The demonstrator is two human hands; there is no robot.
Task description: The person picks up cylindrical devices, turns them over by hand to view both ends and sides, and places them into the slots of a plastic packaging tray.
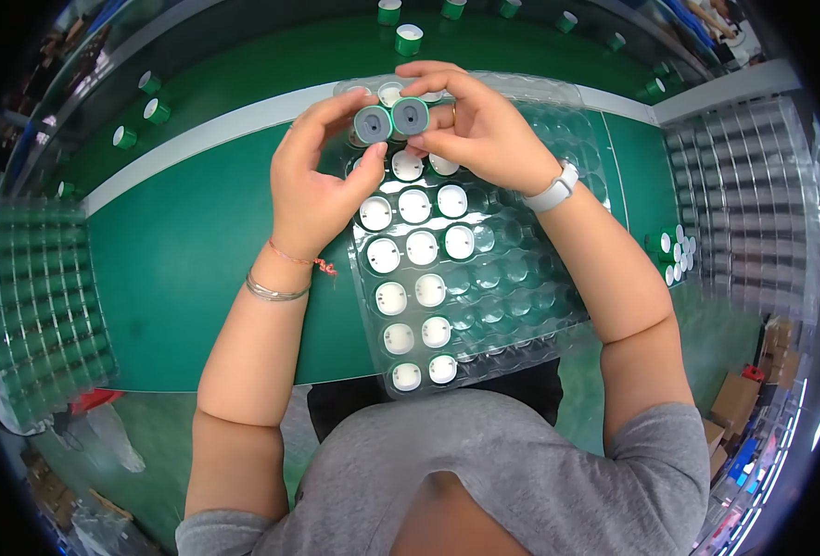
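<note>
My left hand pinches a small green round part with a grey inner face between thumb and fingers. In my right hand, also closed, is a matching green round part, its grey face toward me. The two parts are side by side and appear to touch. Both hands are above the far end of a clear plastic blister tray. White-faced green round parts sit in several rows of its left pockets. Some pockets at the far end are hidden behind my hands.
The tray lies on a green table. Gridded clear trays stand at the left and right. Beyond a pale rail, several green-and-white parts rest on a green surface. A small cluster of parts is at right.
</note>
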